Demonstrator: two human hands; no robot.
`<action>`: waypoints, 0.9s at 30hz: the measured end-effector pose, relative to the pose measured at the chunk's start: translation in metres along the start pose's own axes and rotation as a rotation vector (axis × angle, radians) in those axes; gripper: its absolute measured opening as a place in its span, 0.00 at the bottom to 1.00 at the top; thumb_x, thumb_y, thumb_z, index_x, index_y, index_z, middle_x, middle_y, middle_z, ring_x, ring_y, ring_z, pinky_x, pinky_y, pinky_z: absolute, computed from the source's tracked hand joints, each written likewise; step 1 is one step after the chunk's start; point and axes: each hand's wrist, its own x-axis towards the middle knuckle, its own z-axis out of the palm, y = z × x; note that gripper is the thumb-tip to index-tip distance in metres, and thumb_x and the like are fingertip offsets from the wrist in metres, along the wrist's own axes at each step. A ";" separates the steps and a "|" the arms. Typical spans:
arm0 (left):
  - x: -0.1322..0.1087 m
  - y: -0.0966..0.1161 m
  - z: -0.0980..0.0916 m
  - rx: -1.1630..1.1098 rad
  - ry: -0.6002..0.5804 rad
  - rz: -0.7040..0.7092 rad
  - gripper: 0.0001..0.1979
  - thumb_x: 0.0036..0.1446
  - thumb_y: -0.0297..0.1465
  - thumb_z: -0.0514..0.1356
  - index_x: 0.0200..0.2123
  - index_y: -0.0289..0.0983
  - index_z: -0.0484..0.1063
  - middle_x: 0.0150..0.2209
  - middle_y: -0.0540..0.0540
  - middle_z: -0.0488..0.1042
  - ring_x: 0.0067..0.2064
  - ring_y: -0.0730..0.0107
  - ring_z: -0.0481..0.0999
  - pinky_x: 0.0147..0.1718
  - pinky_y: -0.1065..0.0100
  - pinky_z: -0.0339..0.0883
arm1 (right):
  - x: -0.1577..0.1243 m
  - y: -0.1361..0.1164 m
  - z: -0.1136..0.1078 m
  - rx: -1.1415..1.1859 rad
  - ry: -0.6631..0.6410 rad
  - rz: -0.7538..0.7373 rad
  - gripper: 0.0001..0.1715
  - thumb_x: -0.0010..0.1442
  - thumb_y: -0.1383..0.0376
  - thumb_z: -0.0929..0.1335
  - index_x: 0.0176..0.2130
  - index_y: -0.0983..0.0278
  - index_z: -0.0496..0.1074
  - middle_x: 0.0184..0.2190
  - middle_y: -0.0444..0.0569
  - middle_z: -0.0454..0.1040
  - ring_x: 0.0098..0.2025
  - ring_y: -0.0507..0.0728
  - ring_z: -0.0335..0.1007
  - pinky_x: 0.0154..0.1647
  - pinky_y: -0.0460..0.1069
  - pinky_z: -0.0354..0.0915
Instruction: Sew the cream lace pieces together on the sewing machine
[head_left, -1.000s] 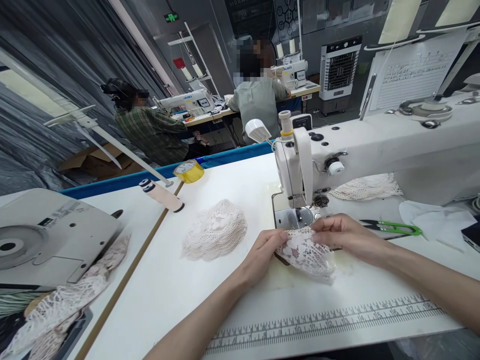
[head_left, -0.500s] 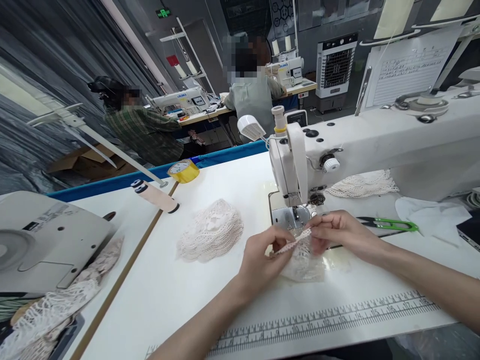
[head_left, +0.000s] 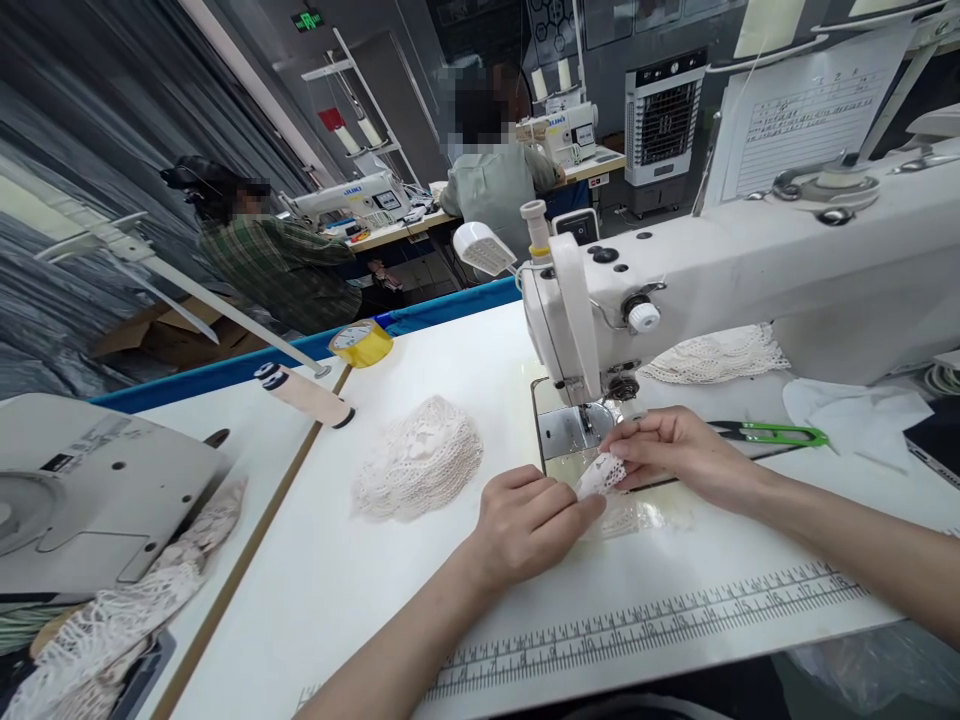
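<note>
Between my two hands is a small piece of white lace (head_left: pixel 602 474), held just in front of the needle of the sewing machine (head_left: pixel 581 320). My left hand (head_left: pixel 529 520) pinches its left end, thumb toward the right. At the other end, the fingertips of my right hand (head_left: pixel 667 450) close on the lace. The metal needle plate (head_left: pixel 559 435) shows behind my fingers. A heap of cream lace pieces (head_left: pixel 420 460) lies on the table left of the machine.
Green thread snips (head_left: pixel 780 434) and white cloth scraps (head_left: pixel 859 415) lie to the right. More lace (head_left: pixel 716 355) sits behind the machine arm. A thread cone (head_left: pixel 307 395) and yellow tape roll (head_left: pixel 361 344) lie at the left back. A printed ruler (head_left: pixel 600 635) runs along the front edge. Two people sit beyond.
The lace strip has been turned and bunched between my hands. My left hand has rolled over, its back now upward. The whole view has shifted slightly.
</note>
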 end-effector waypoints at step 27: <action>-0.002 0.000 0.001 0.014 -0.013 0.035 0.06 0.57 0.22 0.57 0.38 0.36 0.69 0.18 0.56 0.69 0.19 0.80 0.63 0.20 0.72 0.55 | 0.001 0.001 -0.002 0.021 0.001 0.024 0.16 0.52 0.56 0.74 0.39 0.63 0.77 0.34 0.48 0.78 0.36 0.55 0.76 0.42 0.51 0.73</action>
